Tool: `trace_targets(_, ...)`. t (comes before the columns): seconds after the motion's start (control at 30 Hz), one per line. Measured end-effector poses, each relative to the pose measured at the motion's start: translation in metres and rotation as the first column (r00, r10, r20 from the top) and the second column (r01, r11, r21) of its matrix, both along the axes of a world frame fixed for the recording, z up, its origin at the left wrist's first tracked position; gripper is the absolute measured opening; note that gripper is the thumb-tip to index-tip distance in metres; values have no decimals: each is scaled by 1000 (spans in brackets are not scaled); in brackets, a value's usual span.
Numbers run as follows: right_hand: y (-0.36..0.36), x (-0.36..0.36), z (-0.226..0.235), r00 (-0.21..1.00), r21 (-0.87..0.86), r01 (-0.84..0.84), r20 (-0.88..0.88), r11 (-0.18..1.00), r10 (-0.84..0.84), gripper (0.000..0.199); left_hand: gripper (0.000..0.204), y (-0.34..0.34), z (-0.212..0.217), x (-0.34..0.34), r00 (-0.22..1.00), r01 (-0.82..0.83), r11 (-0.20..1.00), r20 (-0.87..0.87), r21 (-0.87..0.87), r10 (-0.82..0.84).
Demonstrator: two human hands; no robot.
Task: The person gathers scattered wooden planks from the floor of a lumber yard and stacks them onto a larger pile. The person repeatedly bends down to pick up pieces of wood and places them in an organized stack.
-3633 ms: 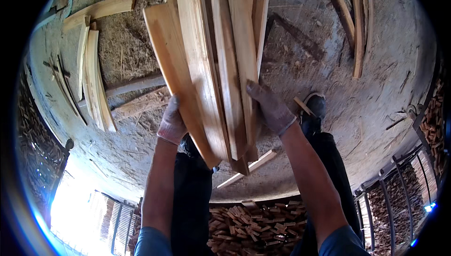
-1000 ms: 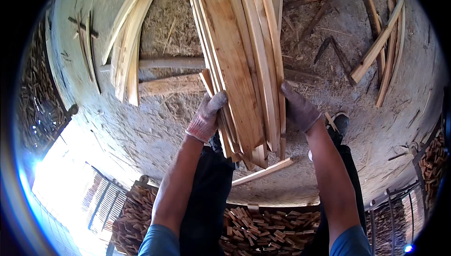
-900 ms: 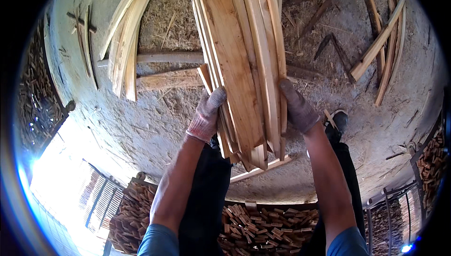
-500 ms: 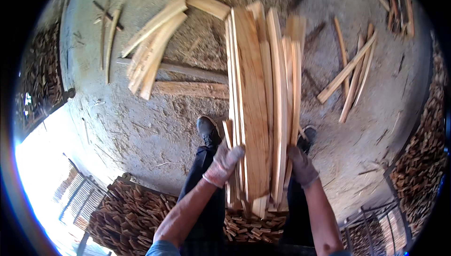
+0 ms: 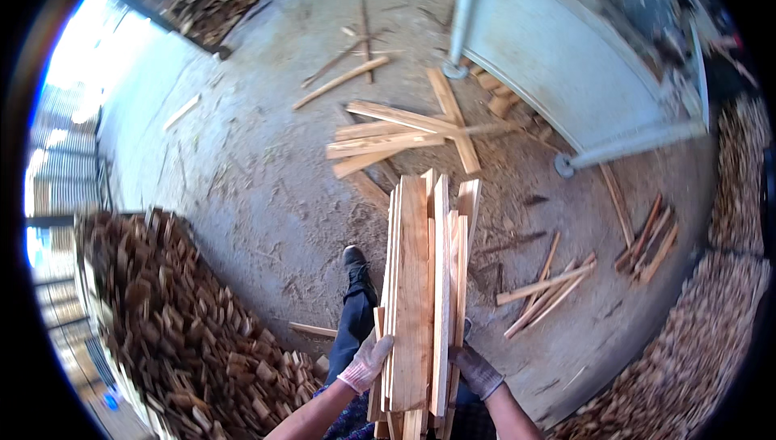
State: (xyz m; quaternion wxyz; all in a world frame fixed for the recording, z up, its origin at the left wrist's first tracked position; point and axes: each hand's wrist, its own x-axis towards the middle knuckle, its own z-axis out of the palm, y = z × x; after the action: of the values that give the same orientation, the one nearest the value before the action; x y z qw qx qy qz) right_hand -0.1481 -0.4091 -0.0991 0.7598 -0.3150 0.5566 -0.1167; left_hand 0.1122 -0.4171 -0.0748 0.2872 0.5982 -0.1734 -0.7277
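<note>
Bundle of planks [image 5: 420, 294] upright, clamped btwn gloved left hand [image 5: 366, 362] at 9 o'clock & right hand [image 5: 475, 370] at 3. Dusty concrete floor [image 5: 242, 181]; loose planks [image 5: 396, 137] at 12, woodpile [image 5: 178, 319] at 9.

Bright daylight, glare blown out at upper left; soft shadows, fisheye bending, black vignetted rim

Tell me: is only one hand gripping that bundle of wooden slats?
No, the left hand and the right hand each clasp a side of the bundle of wooden slats.
</note>
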Motion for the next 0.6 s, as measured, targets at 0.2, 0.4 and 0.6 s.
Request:
trace_targets(0.2,-20,11,22,969,-85,-238,47,968,242,67,64,29,64,19,963,-148,988,232,34,136)
trace_targets(0.4,-100,86,76,971,68,-175,179,982,160,80,70,27,108,74,884,-400,882,148,-247,443)
trace_targets(0.6,-212,248,206,709,-238,-694,-60,680,703,63,71,4,170,167,716,-618,688,89,-381,693)
